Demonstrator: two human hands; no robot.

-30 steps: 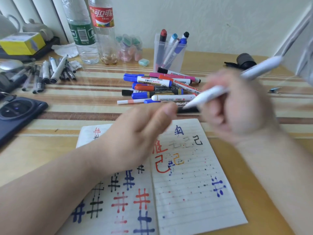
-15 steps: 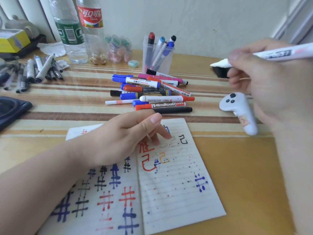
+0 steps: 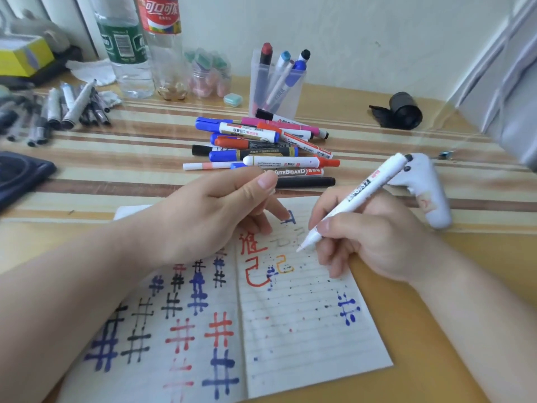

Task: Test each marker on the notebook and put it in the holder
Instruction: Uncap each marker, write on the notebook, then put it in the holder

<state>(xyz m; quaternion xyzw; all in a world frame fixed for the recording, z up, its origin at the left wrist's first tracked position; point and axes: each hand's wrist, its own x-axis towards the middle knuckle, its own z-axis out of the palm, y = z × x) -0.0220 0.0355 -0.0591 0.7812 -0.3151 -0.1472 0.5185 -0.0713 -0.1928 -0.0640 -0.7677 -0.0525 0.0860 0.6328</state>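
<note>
One marker, likely light and stiff, right hand pinching near its tip; left hand, nine o'clock, loosely presses notebook.

Striped table: notebook, marker pile, holder, bottles.

Backed by a pale off-white textured wall, softly and evenly daylit. At top left, white vertical ribbed slats. Along the right edge, a slanting pale grey moulded frame. Below, a tan wooden tabletop, crossed by brown and cream stripes under a glossy clear cover with faint glare.
</note>
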